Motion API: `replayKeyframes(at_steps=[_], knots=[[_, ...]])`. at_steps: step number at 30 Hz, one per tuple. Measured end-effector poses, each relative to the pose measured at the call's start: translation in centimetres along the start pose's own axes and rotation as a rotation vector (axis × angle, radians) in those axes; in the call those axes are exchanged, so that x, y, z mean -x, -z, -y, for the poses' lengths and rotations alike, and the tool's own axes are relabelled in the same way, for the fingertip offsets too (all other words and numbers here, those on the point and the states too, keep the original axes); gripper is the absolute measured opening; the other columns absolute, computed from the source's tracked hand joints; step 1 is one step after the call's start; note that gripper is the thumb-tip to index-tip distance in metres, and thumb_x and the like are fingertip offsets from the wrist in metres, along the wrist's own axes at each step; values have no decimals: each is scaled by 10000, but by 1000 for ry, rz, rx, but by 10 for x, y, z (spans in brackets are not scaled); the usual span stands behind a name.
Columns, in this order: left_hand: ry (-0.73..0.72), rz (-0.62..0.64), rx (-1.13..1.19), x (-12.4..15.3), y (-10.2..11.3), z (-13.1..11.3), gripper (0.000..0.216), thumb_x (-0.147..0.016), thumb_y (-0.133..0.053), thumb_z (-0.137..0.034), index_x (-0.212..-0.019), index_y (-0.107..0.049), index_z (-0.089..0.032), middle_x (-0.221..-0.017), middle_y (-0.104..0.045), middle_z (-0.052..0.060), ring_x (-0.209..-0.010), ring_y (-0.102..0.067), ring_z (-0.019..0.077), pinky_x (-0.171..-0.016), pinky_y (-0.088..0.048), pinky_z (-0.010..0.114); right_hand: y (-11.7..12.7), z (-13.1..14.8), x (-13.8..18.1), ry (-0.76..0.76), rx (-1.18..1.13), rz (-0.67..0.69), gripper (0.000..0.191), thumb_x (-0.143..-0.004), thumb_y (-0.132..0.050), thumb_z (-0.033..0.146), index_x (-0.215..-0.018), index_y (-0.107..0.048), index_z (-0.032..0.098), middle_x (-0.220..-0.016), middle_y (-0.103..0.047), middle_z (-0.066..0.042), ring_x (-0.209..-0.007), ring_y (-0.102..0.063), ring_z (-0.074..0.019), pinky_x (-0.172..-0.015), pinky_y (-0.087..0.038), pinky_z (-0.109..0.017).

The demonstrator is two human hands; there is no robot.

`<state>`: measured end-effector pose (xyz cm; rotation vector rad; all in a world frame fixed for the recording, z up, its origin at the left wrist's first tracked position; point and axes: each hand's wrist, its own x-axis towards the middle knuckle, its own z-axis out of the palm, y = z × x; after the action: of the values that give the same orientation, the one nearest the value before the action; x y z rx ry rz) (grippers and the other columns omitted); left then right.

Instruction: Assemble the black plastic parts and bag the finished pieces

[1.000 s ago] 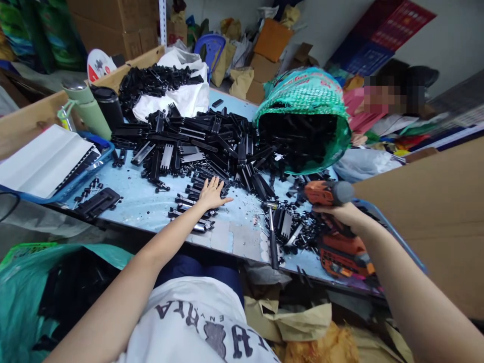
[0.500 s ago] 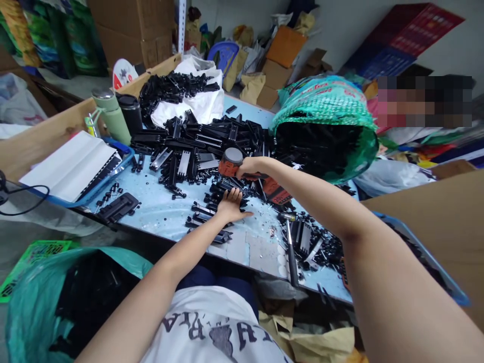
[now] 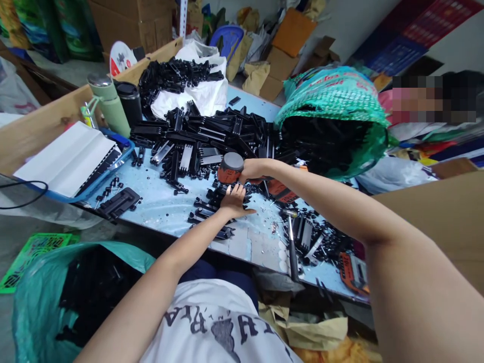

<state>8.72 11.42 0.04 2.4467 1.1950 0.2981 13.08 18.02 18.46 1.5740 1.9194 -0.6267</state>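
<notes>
My right hand (image 3: 252, 170) grips an orange and black cordless drill (image 3: 229, 174) by its handle. The round grey rear of the drill faces up, and its orange battery shows past my wrist. Its tip is hidden. Just below it, my left hand (image 3: 234, 201) lies over a row of black plastic pieces (image 3: 206, 213), fingers stretched out and thumb pointing right. Some pieces under that palm are covered from view. Loose small screws are scattered on the blue tabletop (image 3: 159, 206) to the right of this hand.
A hammer (image 3: 292, 247) lies near the front edge beside more black parts. Behind the drill is a heap of black parts (image 3: 204, 131) and a green sack (image 3: 333, 96). A blue tray (image 3: 71, 197) and a flask (image 3: 113, 108) stand left. Another person (image 3: 416, 103) is at right.
The view has shifted slightly, showing another orange battery at the right front. My right hand and the drill sit a little lower against the pieces; my left hand stays on the row.
</notes>
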Motion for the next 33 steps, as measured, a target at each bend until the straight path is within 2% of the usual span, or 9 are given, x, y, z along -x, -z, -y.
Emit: replayKeyframes(at_steps=[6,10,13,16,19,23,28,31,33], knots=[[6,45,-2,5,9,-4,1011,-705,-272,-803,-1404,-265,-72,-1506,-167,136,-1393,-75,290,-1136,-57,473,-9,18,1,8,128,-9,179,-611,-593,229,-708,-662,95,-532,-563,-22,-501,-518,-136,-464,-369,-239],[67,45,38,46,14,-9,983,-746,-209,-781,-1402,-255,-51,-1502,-156,167,-1396,-70,291,-1133,-72,468,-18,20,8,46,133,-49,216,-603,-612,281,-727,-673,115,-596,-608,-47,-561,-560,-160,-485,-381,-243],[70,43,54,81,13,-8,990,-754,-217,-777,-1408,-234,-34,-1503,-137,179,-1399,-41,292,-1138,-56,455,-25,22,10,85,95,-12,239,-583,-621,288,-754,-673,130,-610,-614,-33,-575,-567,-162,-477,-379,-235],[48,18,55,97,14,-6,973,-769,-229,-761,-1402,-244,-22,-1497,-156,187,-1399,-42,294,-1142,-41,449,-31,28,8,83,86,25,252,-576,-599,268,-769,-671,122,-625,-621,-38,-571,-568,-167,-456,-374,-237],[13,4,55,98,15,-5,938,-784,-231,-746,-1391,-272,-32,-1491,-190,180,-1398,-54,289,-1143,-38,449,-35,37,13,97,136,-9,254,-566,-588,239,-771,-672,116,-666,-639,-63,-586,-578,-177,-461,-374,-244],[-10,-49,29,96,16,-3,874,-800,-224,-728,-1378,-302,-78,-1476,-245,164,-1388,-125,282,-1133,-86,447,-36,51,31,100,198,-80,225,-596,-590,292,-720,-669,122,-652,-633,-76,-574,-575,-180,-465,-370,-252],[-31,-117,-1,98,14,-3,850,-797,-226,-732,-1334,-366,-88,-1422,-347,177,-1339,-254,306,-1099,-153,465,-39,77,38,170,153,-32,239,-586,-615,261,-777,-668,127,-646,-624,-45,-555,-547,-150,-471,-377,-235],[-27,-150,18,98,11,-2,847,-792,-252,-734,-1323,-372,-85,-1419,-351,176,-1314,-299,296,-1082,-202,446,-42,92,34,180,195,14,234,-591,-633,263,-777,-671,127,-657,-635,-59,-574,-558,-162,-489,-385,-241],[-16,-143,38,99,9,-2,841,-791,-261,-734,-1335,-355,-99,-1427,-344,163,-1315,-305,283,-1078,-220,428,-44,98,36,184,247,-4,236,-604,-633,269,-785,-678,124,-691,-652,-84,-608,-581,-179,-510,-395,-244]])
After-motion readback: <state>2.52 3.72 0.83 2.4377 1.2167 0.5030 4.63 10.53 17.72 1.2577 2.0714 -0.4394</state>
